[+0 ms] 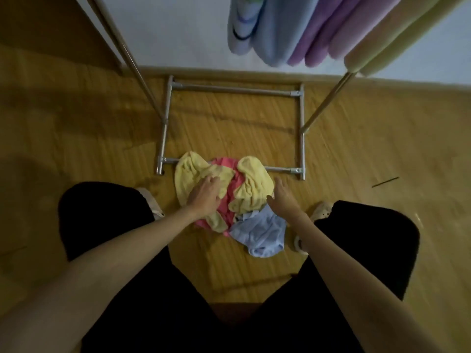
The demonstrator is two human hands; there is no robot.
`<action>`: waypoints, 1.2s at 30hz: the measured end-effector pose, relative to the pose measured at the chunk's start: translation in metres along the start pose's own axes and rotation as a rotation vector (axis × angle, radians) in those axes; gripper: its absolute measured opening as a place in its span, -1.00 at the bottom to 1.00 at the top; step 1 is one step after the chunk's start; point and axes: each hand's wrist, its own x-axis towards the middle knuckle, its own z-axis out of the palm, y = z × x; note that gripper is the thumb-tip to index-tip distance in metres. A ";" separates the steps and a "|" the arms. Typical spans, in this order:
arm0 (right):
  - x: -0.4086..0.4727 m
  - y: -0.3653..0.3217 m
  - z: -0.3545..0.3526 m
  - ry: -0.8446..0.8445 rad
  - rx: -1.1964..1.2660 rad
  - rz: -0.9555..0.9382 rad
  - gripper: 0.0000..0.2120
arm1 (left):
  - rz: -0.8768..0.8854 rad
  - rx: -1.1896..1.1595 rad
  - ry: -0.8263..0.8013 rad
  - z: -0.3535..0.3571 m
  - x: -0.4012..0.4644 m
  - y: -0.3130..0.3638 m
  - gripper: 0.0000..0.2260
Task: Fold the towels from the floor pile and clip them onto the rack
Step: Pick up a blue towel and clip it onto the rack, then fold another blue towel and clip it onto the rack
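Towels on the floor, heaped in one crumpled pile [229, 200] between the person's feet and the near bottom bar of the rack [280, 170]; far edge of the pile lies over that bar. Two yellow towels on top: left one [190, 171] directly under the left hand [205, 196], right one [253, 182] just to the inside of the right hand [283, 196]. Pink towel [235, 178] shows in the gap between the two hands; light blue towel [260, 233] lies nearest the body, below and inside the right wrist. Left hand: palm down on the left yellow towel, fingers spread and bent into the cloth, apparently gathering it, though whether a fold is truly pinched cannot be told. Right hand: released, fingers relaxed, at the right edge of the right yellow towel, touching or just off it, cannot tell which. Key relation: left hand already on cloth, so it is the nearer one to lift; the left yellow towel runs away from that hand, up and leftward toward the rack bar, no clean long axis while bunched. Judgement: step in hand is picking one towel out of the pile; right hand would need to cross inward to find a second corner. Hung towels [305, 31] above and beyond both hands, blue, purple, cream; several already up, four or so left on the floor. Risk: pink towel dragging up with the yellow
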 end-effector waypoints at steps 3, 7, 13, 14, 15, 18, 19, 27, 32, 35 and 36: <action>-0.009 0.038 0.050 -0.132 -0.003 0.056 -0.57 | -0.060 -0.060 -0.132 0.057 -0.006 -0.005 -0.60; -0.009 0.073 0.097 -0.250 -0.022 0.091 -0.60 | -0.088 -0.119 -0.228 0.118 -0.003 -0.007 -0.74; 0.006 0.095 0.139 -0.333 -0.098 0.107 -0.40 | -0.082 -0.170 -0.297 0.172 0.016 -0.010 -0.93; 0.011 0.098 0.144 -0.344 -0.104 0.099 -0.38 | -0.088 -0.185 -0.296 0.180 0.022 -0.011 -0.94; 0.017 0.102 0.149 -0.348 -0.111 0.082 -0.37 | -0.095 -0.202 -0.289 0.187 0.030 -0.012 -0.92; 0.032 0.112 0.160 -0.350 -0.114 0.038 -0.37 | -0.124 -0.219 -0.283 0.199 0.051 -0.009 -0.83; 0.037 0.115 0.163 -0.346 -0.109 0.032 -0.37 | -0.135 -0.234 -0.275 0.203 0.057 -0.007 -0.83; 0.070 0.121 0.171 -0.363 -0.204 -0.088 -0.36 | -0.263 -0.268 -0.133 0.231 0.088 0.019 -0.76; 0.077 0.123 0.169 -0.358 -0.266 -0.143 -0.42 | -0.269 -0.138 -0.105 0.238 0.092 0.028 -0.86; 0.079 0.126 0.167 -0.348 -0.291 -0.180 -0.44 | -0.235 -0.068 -0.082 0.240 0.091 0.030 -0.91; 0.079 0.127 0.167 -0.352 -0.288 -0.181 -0.44 | -0.217 -0.045 -0.072 0.240 0.090 0.030 -0.91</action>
